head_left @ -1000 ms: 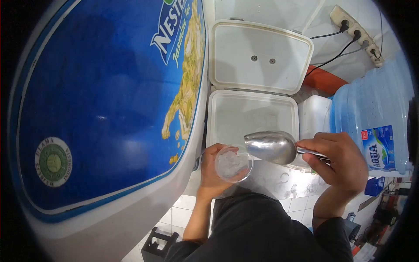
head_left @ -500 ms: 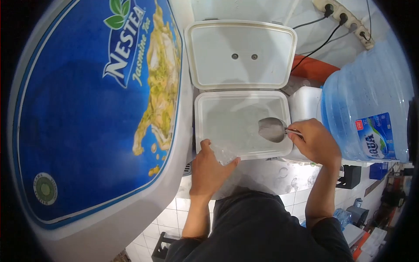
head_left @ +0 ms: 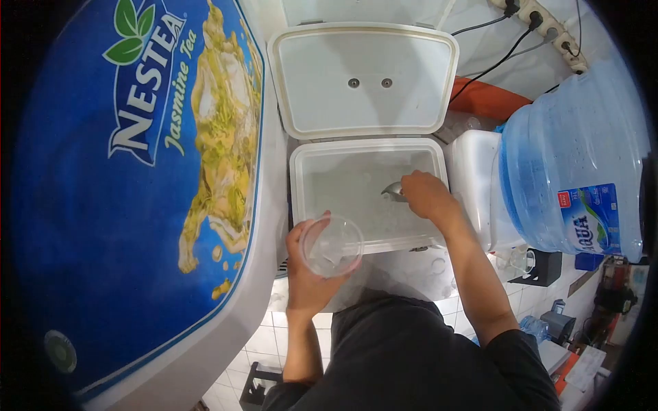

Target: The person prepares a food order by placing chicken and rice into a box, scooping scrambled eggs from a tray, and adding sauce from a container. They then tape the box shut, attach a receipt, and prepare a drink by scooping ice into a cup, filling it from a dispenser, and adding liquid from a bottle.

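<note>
My left hand (head_left: 308, 291) is wrapped round a clear plastic cup (head_left: 334, 245), its round mouth facing up towards me. The cup is over the front left edge of a white cooler box (head_left: 297, 188). Inside the box my right hand (head_left: 430, 197) grips a metal serving spoon (head_left: 393, 190). Only part of the spoon's bowl shows, turned on its side; the fingers hide its handle. Pale, cloudy contents lie in the box, perhaps ice, but I cannot make them out clearly. The box's lid (head_left: 367, 106) stands raised behind it.
A big blue Nestea dispenser (head_left: 130, 226) fills the left side. To the right are a white container (head_left: 476, 185) and a large Aqua water bottle (head_left: 576, 164). Cables run from a power strip (head_left: 541, 27) at the upper right. A metal counter (head_left: 418, 274) lies in front.
My right hand has moved left and deeper into the box, turning the spoon on its side. My left hand has tipped the cup so its mouth now faces me.
</note>
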{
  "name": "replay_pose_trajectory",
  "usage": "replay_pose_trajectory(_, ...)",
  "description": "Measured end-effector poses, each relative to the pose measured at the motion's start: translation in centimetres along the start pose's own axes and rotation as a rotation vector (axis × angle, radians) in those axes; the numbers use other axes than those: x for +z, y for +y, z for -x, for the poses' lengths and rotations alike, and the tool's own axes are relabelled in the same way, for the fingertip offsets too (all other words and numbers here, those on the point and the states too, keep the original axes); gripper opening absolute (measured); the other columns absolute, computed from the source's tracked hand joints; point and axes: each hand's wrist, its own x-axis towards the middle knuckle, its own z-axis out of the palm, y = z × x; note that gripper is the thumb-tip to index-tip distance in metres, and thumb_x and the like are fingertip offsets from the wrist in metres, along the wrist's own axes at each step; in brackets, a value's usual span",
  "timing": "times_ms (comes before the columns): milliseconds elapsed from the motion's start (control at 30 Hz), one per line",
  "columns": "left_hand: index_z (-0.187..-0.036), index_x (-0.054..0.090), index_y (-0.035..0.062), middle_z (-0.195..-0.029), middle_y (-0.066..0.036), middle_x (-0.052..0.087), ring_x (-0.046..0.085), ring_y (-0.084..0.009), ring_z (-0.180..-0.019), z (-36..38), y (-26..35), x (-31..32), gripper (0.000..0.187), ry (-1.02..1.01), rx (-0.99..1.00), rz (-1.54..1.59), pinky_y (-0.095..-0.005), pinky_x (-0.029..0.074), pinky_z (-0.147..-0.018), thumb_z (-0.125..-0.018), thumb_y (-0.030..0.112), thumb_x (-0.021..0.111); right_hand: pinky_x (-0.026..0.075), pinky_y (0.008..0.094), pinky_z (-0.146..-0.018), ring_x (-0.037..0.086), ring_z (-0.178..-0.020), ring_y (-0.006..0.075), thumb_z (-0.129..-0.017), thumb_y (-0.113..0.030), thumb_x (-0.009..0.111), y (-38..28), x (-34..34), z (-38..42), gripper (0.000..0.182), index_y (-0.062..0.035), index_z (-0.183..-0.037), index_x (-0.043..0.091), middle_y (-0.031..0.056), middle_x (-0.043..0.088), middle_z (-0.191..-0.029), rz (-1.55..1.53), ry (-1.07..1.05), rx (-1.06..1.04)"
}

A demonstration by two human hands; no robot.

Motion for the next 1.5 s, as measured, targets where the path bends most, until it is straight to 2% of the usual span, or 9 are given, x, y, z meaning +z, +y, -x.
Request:
replay_pose_trajectory(267, -0.136, 0.033, 0.0025, -0.126, -0.015, 0.058, 0.06, -0.0272, -0.122, 5.0, -2.6, -1.2, 0.102, -0.028, -0.071, 0.245, -0.0396, 0.046, -0.106, -0.058, 0.012, 0.099, 0.053, 0.0489, -0.077, 0.067, -0.083, 0.0429, -0.091, -0.013, 0.065, 1.5, 3.1, -3.1, 0.018, 0.0019, -0.09, 0.075, 0.0252, 0.07, -0.085, -0.187, -0.257, -0.096)
replay_pose_trajectory(467, -0.141, 0.028, 0.0042, -0.129, -0.02, 0.059, 0.06, -0.0294, -0.121, 6.2, -4.0, -1.7, 0.111, -0.023, -0.126, 0.321, -0.0409, 0.051, -0.103, -0.059, 0.019, 0.1, 0.053, 0.0459, -0.079, 0.067, -0.086, 0.0417, -0.093, -0.015, 0.064, 2.5, 2.2, -1.7, 0.019, -0.0019, -0.099, 0.077, 0.0227, 0.072, -0.092, -0.282, -0.264, -0.176)
replay_pose_trajectory(567, -0.142, 0.028, 0.0042, -0.129, -0.02, 0.059, 0.06, -0.0294, -0.12, 6.2, -4.1, -2.0, 0.111, -0.05, -0.106, 0.264, -0.0412, 0.051, -0.103, -0.059, 0.021, 0.101, 0.053, 0.0489, -0.081, 0.067, -0.084, 0.0436, -0.095, -0.016, 0.064, 1.9, 0.8, -0.1, 0.02, 0.0004, -0.095, 0.075, 0.0228, 0.072, -0.089, -0.44, -0.147, -0.372)
replay_pose_trajectory(767, -0.14, 0.031, 0.0024, -0.127, -0.02, 0.059, 0.061, -0.0291, -0.119, 5.8, -4.0, -1.9, 0.11, -0.099, -0.111, 0.283, -0.0414, 0.051, -0.103, -0.059, 0.024, 0.101, 0.053, 0.0474, -0.077, 0.068, -0.081, 0.0424, -0.094, -0.016, 0.065, -1.7, 5.0, -2.3, 0.02, 0.0003, -0.097, 0.076, 0.0219, 0.072, -0.087, -0.536, -0.2, -0.296)
replay_pose_trajectory(967, -0.139, 0.033, 0.0031, -0.129, -0.015, 0.056, 0.059, -0.0248, -0.121, 6.3, -3.6, -1.9, 0.107, -0.135, -0.161, 0.34, -0.0376, 0.048, -0.103, -0.058, 0.019, 0.101, 0.054, 0.0449, -0.079, 0.07, -0.082, 0.0388, -0.094, -0.015, 0.064, -2.3, 4.1, -3.3, 0.022, 0.0037, -0.099, 0.075, 0.0244, 0.072, -0.088, -0.557, -0.339, -0.275)
replay_pose_trajectory(1167, -0.139, 0.036, 0.0026, -0.126, -0.016, 0.057, 0.06, -0.0251, -0.12, 6.8, -3.8, -1.8, 0.106, -0.146, -0.15, 0.325, -0.0377, 0.049, -0.102, -0.057, 0.019, 0.101, 0.054, 0.0419, -0.083, 0.071, -0.088, 0.0356, -0.095, -0.014, 0.064, -2.7, 6.8, -3.5, 0.023, 0.0035, -0.106, 0.074, 0.0227, 0.074, -0.097, -0.63, -0.269, -0.323)
replay_pose_trajectory(1267, -0.138, 0.036, 0.0025, -0.128, -0.016, 0.057, 0.06, -0.0251, -0.119, 7.0, -3.2, -1.9, 0.104, -0.115, -0.162, 0.36, -0.0384, 0.049, -0.103, -0.058, 0.018, 0.101, 0.054, 0.0422, -0.081, 0.071, -0.086, 0.0345, -0.096, -0.017, 0.064, -3.7, 8.3, -4.3, 0.024, 0.003, -0.105, 0.074, 0.02, 0.075, -0.094, -0.657, -0.243, -0.387)
replay_pose_trajectory(1367, -0.139, 0.036, 0.002, -0.13, -0.017, 0.057, 0.06, -0.0256, -0.121, 6.9, -3.0, -2.0, 0.103, -0.109, -0.056, 0.297, -0.0393, 0.049, -0.103, -0.059, 0.017, 0.1, 0.054, 0.0412, -0.078, 0.07, -0.08, 0.0311, -0.098, -0.02, 0.063, -3.4, 5.7, -4.9, 0.026, 0.003, -0.105, 0.074, 0.0169, 0.074, -0.088, -0.63, -0.402, -0.371)
replay_pose_trajectory(1500, -0.139, 0.036, 0.0021, -0.133, -0.019, 0.056, 0.059, -0.027, -0.123, 7.0, -2.6, -2.4, 0.101, -0.056, -0.08, 0.29, -0.04, 0.048, -0.104, -0.06, 0.014, 0.099, 0.052, 0.0346, -0.072, 0.063, -0.072, 0.0203, -0.101, -0.02, 0.061, -2.7, 3.3, -3.6, 0.03, 0.0034, -0.118, 0.07, 0.0117, 0.07, -0.079, -0.739, -0.433, -0.381)
